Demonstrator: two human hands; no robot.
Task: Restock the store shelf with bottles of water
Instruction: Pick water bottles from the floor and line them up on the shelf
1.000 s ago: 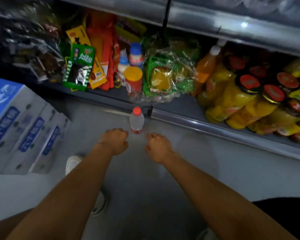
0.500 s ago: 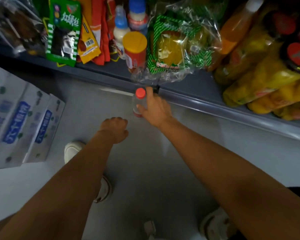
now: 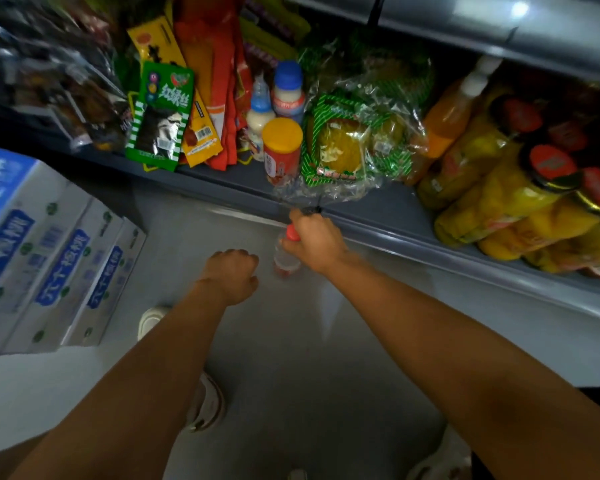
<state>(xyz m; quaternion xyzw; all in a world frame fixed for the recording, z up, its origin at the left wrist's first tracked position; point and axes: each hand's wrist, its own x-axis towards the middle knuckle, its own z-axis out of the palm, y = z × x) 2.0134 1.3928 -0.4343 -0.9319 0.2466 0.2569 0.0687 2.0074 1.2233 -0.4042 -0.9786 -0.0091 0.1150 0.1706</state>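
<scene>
A small clear water bottle (image 3: 285, 259) with a red cap (image 3: 292, 233) stands upright on the grey floor (image 3: 291, 358), just in front of the lower edge of the store shelf (image 3: 378, 206). It is gripped near the neck by the right hand (image 3: 314, 242), whose fingers are curled around the cap and shoulder; the lower body with its red label band is left exposed. The left hand (image 3: 231, 273) is held just beside the bottle, apart from it, with fingers curled into a loose fist and nothing held.

The bottle is judged to be light to moderate in weight if full, with thin walls that yield under pressure. The cap and neck are the stiffest part and are suited to a one-handed lift; a grip around the mid-body is judged more secure for placement, though the smooth plastic may slip if damp. Breakage is unlikely.

Free shelf surface is visible in front of the yellow-lidded jar (image 3: 282, 150) and the green-wrapped packets (image 3: 340, 150). The packets' loose wrapping overhangs the edge directly above the hand and may be snagged.
</scene>
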